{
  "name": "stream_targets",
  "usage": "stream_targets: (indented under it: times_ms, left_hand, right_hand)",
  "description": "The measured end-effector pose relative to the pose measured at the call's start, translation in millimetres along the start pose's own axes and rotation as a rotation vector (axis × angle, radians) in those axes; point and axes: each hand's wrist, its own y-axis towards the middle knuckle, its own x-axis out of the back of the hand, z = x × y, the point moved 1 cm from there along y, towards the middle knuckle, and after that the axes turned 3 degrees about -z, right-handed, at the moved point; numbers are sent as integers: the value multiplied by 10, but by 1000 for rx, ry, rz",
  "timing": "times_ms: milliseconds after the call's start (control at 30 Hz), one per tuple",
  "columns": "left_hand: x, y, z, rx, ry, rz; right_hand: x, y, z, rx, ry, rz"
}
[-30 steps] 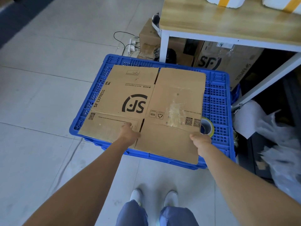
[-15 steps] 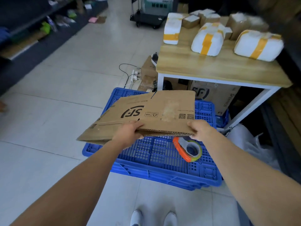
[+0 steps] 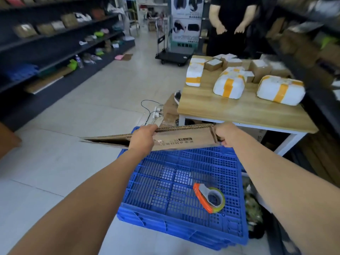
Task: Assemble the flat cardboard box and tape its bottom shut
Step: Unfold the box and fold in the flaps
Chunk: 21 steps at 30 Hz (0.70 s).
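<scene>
The flat cardboard box was held in the air, clear of everything, above the far edge of a blue plastic crate. It lay nearly edge-on to the camera, with its corrugated upper edge showing and a strip of printed face below it. At its left end a dark gap showed between the 2 layers.

The left grip was clenched on the box near the middle of its length, fingers curled over the upper edge. The right grip was clenched on the right end of the box, fingers wrapped around the fold there.

A tape dispenser with an orange handle and a roll of clear tape lay on the slotted top of the crate, near its front right corner, well apart from the box. The crate stood on a pale tiled floor.

Beyond the crate stood a wooden desk on white legs. 3 white parcels banded with orange tape sat across its far half, and several small brown boxes were bunched along its far edge. A person in dark clothes stood behind the desk. A power strip with black cables lay on the floor by the desk's near left corner. Dark shelves holding goods ran along the left wall, and a flat trolley stood at the far end of the aisle.
</scene>
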Motion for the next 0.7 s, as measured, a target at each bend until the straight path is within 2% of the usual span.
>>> stream_targets:
  times_ms: [67,133,267,333,400,567,700]
  left_hand:
    - [69,122,-17,-27,30,12]
    - [140,275,-51,-79,58,21]
    - [230,647,-76,-206,108,64]
    - [269,805,-3,-267,116,68]
    - [280,942,100,-321,95,80]
    - [264,1219,363,-411,-116,145]
    - [187,1285,625,-414,17,200]
  right_hand:
    - [56,1,153,171,68,-37]
    - [60,-125,363,312,102,45]
    - [-97,-290,681,557,-365,216]
    - [-201,-261,788,532,-638,240]
    - [-290,-169,886,471,-761,230]
    - [-330,-99,1046,380,-800,193]
    - [-263,-77,923,284,-816,168]
